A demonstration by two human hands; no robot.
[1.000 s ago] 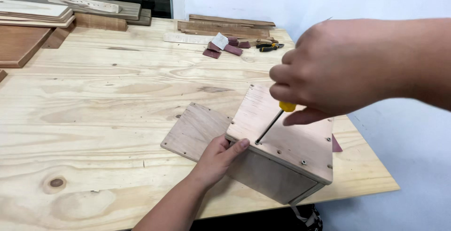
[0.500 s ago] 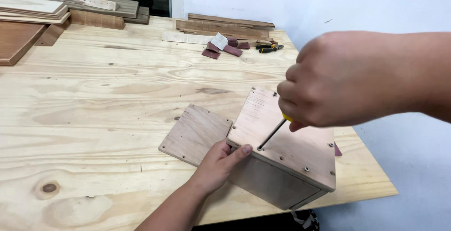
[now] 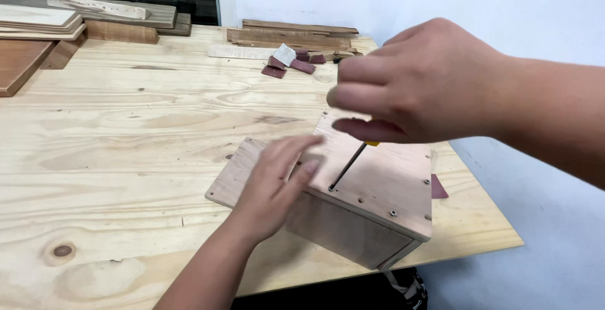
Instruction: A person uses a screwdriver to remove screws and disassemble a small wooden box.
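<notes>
Right hand (image 3: 428,86) grips screwdriver (image 3: 348,166), tip on screw in top of box (image 3: 372,203). Left hand (image 3: 277,181) flat, fingers spread, steadying box at near edge of worktop (image 3: 126,133).

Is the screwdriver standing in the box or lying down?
Standing, tilted: the screwdriver has its tip in the wooden box's top, handle under the right hand.
</notes>
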